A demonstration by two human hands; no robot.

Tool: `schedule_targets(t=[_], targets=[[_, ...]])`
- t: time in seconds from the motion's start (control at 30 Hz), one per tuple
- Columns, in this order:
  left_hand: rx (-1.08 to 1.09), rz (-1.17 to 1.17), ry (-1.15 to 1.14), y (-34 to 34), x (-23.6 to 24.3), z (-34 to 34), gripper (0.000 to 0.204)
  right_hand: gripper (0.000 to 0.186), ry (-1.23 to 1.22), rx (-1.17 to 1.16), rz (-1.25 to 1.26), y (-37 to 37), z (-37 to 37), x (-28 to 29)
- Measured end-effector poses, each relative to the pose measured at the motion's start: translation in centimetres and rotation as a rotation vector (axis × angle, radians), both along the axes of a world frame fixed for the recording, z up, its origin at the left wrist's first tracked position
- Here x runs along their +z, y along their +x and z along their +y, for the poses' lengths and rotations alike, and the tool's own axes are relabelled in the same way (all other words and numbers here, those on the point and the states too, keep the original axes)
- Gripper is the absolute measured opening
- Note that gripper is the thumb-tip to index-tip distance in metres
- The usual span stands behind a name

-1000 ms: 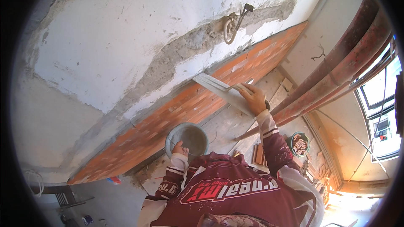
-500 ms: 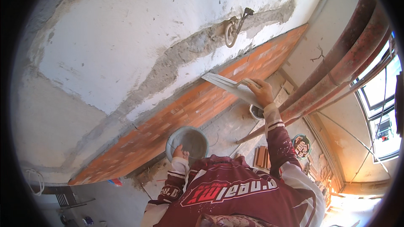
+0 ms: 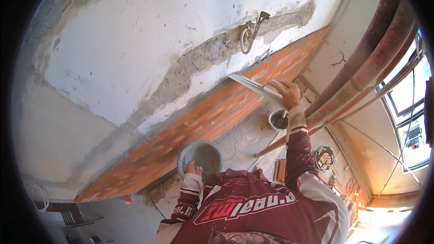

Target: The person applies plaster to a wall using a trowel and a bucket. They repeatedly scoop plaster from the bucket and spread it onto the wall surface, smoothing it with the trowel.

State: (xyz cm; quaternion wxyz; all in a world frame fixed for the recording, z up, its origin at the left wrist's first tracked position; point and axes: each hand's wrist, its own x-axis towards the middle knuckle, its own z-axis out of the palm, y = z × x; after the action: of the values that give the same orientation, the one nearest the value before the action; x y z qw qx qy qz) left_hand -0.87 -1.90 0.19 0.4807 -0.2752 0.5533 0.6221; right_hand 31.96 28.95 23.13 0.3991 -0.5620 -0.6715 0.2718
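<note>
My right hand [image 3: 289, 94] is closed around the handle of a long flat plastering trowel [image 3: 251, 85]. The trowel's far end meets the grey mortar band [image 3: 199, 98] where the white wall gives way to brick; its blade shows nearly edge-on. Lower down, my left hand [image 3: 193, 169] grips a round grey tub [image 3: 209, 156] at its near side, with the thumb reaching inside. Greyish material coats the inside of the tub. How the other left fingers hold it is hidden.
Orange brickwork [image 3: 199, 124] runs slantwise below the white plastered wall [image 3: 122, 49]. A coiled hose-like loop [image 3: 245, 40] hangs there. Thick red pipes [image 3: 361, 74] stand at my right, near a bucket [image 3: 277, 120] and a basket of brick pieces [image 3: 324, 159] on the floor.
My right hand and the trowel have shifted slightly right, and the blade has turned more edge-on to view. The left hand still holds the tub, almost unmoved.
</note>
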Motion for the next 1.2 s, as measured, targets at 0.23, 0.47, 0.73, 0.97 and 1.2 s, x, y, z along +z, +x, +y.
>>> schedule_targets(t=[0.23,0.47,0.73,0.97,1.2], targets=[[0.021,-0.045,0.015,-0.5,-1.7,-0.3,0.015,0.036,0.042,-0.078,0.008,-0.2,-1.0,1.5],[-0.018,-0.029,0.010,0.1,-0.3,0.4,0.017,0.038,-0.004,-0.007,0.013,-0.9,-2.1,1.2],[-0.057,0.001,-0.029,0.6,0.4,1.1,0.015,0.036,0.102,-0.224,-0.074,0.2,0.3,1.0],[-0.048,-0.031,0.002,0.6,-0.7,1.3,0.015,0.035,0.286,-0.312,-0.238,1.0,-1.0,-0.5],[-0.078,-0.011,-0.037,1.0,1.2,2.0,0.016,0.038,0.278,-0.397,-0.414,-1.5,-1.5,-1.7]])
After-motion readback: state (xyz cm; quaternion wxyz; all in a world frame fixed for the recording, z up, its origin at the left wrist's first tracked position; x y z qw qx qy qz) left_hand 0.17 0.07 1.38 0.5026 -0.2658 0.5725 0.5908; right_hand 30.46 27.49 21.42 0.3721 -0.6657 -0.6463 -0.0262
